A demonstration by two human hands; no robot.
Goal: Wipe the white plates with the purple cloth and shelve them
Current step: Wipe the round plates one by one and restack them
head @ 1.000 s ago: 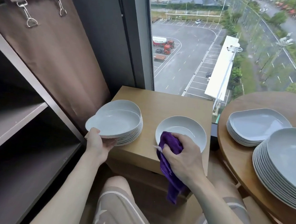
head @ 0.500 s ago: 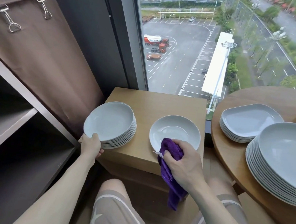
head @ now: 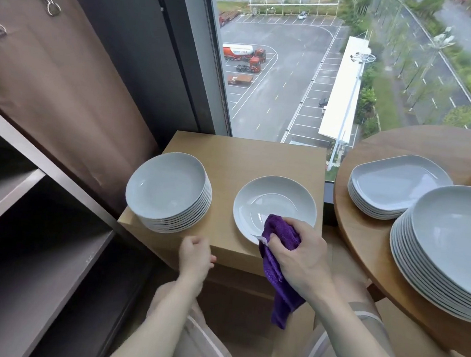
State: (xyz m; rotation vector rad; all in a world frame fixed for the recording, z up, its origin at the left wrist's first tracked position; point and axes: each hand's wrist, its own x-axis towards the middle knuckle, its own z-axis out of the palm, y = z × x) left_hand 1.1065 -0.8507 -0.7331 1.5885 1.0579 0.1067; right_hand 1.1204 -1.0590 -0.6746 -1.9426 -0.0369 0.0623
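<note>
Plates [head: 169,192] stacked on wooden stand [head: 248,156] by window [head: 326,57].

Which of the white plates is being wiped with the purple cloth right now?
The single white plate on the square wooden stand; right hand presses the purple cloth on it. All others sit in stacks.

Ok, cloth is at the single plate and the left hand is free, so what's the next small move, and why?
Probably bring the left hand to the far rim of the single plate to steady it. The right hand grips the purple cloth only at the plate's near edge, nothing holds the plate, and it overhangs the small table.
</note>
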